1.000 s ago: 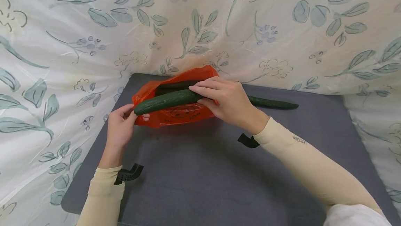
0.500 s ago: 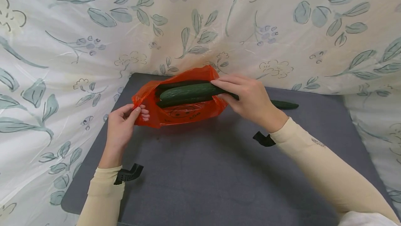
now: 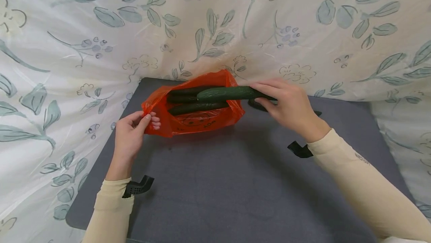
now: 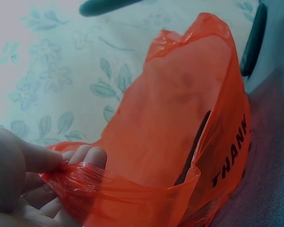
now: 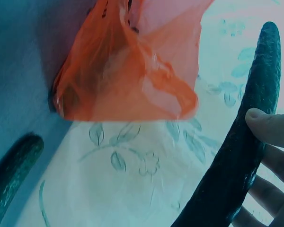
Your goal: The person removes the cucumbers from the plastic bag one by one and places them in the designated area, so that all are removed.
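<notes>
My left hand (image 3: 129, 134) pinches the left rim of a thin red plastic bag (image 3: 163, 123), whose mouth gapes. Black print reading "THANK" shows on the bag (image 4: 227, 163) in the left wrist view. Inside lie dark green cucumbers (image 3: 198, 107), partly hidden by the bag. My right hand (image 3: 289, 102) holds another cucumber (image 3: 223, 93) between thumb and fingers near its right end. That cucumber is above the bag, its left end over the mouth and the rest past the right rim. In the right wrist view, the held cucumber (image 5: 236, 151) is apart from the bag.
One more cucumber (image 3: 257, 104) lies on the dark grey table (image 3: 208, 183) right of the bag, partly covered by my right hand in the head view. A floral cloth (image 3: 215, 30) hangs behind the table and along its sides.
My right hand has moved right with its cucumber, whose left end has gone from beside my left hand to over the bag's right half. My left hand keeps its place on the rim.
</notes>
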A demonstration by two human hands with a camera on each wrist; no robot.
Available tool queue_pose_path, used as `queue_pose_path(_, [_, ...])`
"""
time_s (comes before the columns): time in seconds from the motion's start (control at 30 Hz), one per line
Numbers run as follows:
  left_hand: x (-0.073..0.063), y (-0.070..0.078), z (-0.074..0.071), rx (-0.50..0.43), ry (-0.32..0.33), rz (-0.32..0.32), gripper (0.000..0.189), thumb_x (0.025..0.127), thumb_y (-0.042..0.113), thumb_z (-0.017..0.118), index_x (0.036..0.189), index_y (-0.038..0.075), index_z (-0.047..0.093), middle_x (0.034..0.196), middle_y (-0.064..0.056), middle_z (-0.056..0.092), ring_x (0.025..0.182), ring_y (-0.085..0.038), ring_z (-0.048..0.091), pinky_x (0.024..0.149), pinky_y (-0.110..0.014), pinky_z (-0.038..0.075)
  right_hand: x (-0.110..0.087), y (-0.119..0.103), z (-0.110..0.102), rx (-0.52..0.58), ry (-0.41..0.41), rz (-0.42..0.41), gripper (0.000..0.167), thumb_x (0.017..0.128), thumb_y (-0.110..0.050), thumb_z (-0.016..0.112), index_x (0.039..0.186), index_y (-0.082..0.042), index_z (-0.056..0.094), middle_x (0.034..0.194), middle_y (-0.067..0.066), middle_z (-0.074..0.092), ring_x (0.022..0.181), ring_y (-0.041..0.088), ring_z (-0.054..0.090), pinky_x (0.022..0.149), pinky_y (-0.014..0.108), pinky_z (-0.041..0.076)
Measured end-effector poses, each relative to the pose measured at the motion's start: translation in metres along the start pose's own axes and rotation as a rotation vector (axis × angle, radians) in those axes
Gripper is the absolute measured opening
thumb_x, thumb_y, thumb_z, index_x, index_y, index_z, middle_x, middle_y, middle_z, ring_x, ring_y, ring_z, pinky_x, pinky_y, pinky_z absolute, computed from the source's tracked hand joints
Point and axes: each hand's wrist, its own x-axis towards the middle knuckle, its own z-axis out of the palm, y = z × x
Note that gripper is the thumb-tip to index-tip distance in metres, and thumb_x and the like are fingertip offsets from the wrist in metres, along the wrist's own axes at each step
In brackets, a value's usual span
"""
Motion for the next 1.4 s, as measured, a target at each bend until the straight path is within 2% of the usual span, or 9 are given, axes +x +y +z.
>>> queue_pose_path(0.27, [0.001,0.000,-0.001,0.006,-0.001,-0.004,0.033,0.112,0.015,0.064,0.126,-0.014,0.070,0.100,-0.010,0.079,0.083,-0.015,0.078,0.089,-0.025,0.062,-0.015,0.017,-0.013,-0.037,0.015,0.060,0.055,0.084,0.004,0.091,0.134,-0.013,0.079,0.128,0.005,0.077,0.116,0.029,0.071,0.091,0.055,0.060])
queue_pose_path(0.47, [0.001,-0.001,-0.003,0.000,-0.007,0.005,0.033,0.111,0.013,0.064,0.127,-0.016,0.069,0.100,-0.011,0.079,0.083,-0.015,0.078,0.088,-0.024,0.062,-0.028,0.027,-0.017,-0.062,0.018,0.090,0.053,0.083,0.005,0.091,0.133,-0.011,0.079,0.125,0.008,0.078,0.112,0.030,0.072,0.087,0.053,0.060])
queue_pose_path(0.63, [0.001,0.000,-0.001,0.011,-0.002,-0.003,0.031,0.111,0.015,0.065,0.126,-0.011,0.072,0.101,-0.012,0.079,0.084,-0.015,0.078,0.088,-0.025,0.062,-0.038,0.034,-0.020,-0.077,0.005,0.108,0.055,0.083,0.004,0.092,0.134,-0.012,0.079,0.126,0.007,0.077,0.114,0.030,0.072,0.085,0.054,0.060])
queue_pose_path(0.83, [0.000,0.000,-0.001,0.006,-0.007,-0.019,0.030,0.111,0.016,0.065,0.126,-0.009,0.073,0.101,-0.011,0.079,0.084,-0.015,0.078,0.088,-0.025,0.062,-0.047,0.042,-0.023,-0.108,-0.009,0.115,0.054,0.085,0.003,0.090,0.136,-0.012,0.077,0.128,0.010,0.076,0.113,0.034,0.072,0.075,0.056,0.060])
queue_pose_path(1.13, [0.000,-0.002,-0.001,-0.004,-0.011,0.002,0.029,0.111,0.014,0.065,0.124,-0.010,0.073,0.100,-0.012,0.079,0.082,-0.016,0.078,0.087,-0.026,0.063,-0.060,0.055,-0.025,-0.177,-0.030,0.190,0.053,0.088,-0.003,0.090,0.138,-0.013,0.076,0.128,0.013,0.076,0.109,0.036,0.073,0.066,0.056,0.058])
queue_pose_path(1.33, [0.000,-0.001,-0.002,0.001,-0.009,-0.001,0.029,0.111,0.014,0.064,0.124,-0.010,0.073,0.100,-0.013,0.079,0.083,-0.016,0.078,0.087,-0.025,0.063,-0.069,0.065,-0.025,-0.211,-0.044,0.205,0.053,0.089,-0.003,0.089,0.139,-0.013,0.076,0.128,0.013,0.076,0.098,0.037,0.073,0.049,0.047,0.049])
queue_pose_path(1.4, [0.000,-0.001,-0.002,0.005,-0.010,-0.003,0.029,0.111,0.015,0.064,0.124,-0.010,0.073,0.100,-0.013,0.079,0.083,-0.016,0.078,0.087,-0.026,0.063,-0.073,0.069,-0.022,-0.218,-0.056,0.207,0.052,0.089,-0.003,0.090,0.138,-0.014,0.076,0.128,0.014,0.076,0.093,0.037,0.074,0.047,0.046,0.047])
